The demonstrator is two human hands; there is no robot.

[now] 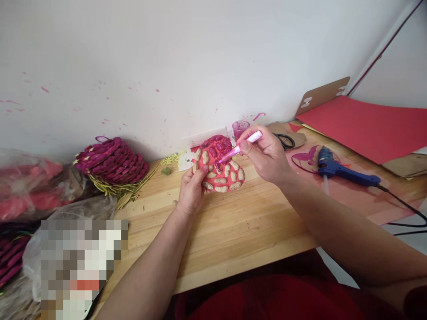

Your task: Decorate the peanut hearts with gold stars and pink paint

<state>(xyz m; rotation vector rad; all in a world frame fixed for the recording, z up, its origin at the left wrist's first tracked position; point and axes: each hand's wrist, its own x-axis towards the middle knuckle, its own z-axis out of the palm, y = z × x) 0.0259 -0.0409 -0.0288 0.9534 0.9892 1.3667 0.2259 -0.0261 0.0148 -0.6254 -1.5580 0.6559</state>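
My left hand grips the lower left edge of a red gourd-shaped piece with peanuts stuck over it. The peanuts on its upper part are coated magenta, while those lower down keep their natural tan. Between the fingers and thumb of my right hand is a paintbrush with a whitish handle, stained pink toward the tip. Its bristles touch a peanut near the middle of the piece. Just behind my right hand stands a small clear cup smeared with magenta paint.
On the left lie a stack of magenta-painted pieces with yellow cords and some plastic bags. To the right are black-handled scissors, a blue glue gun with its cable, and red sheets. Pink splashes mark the wall behind.
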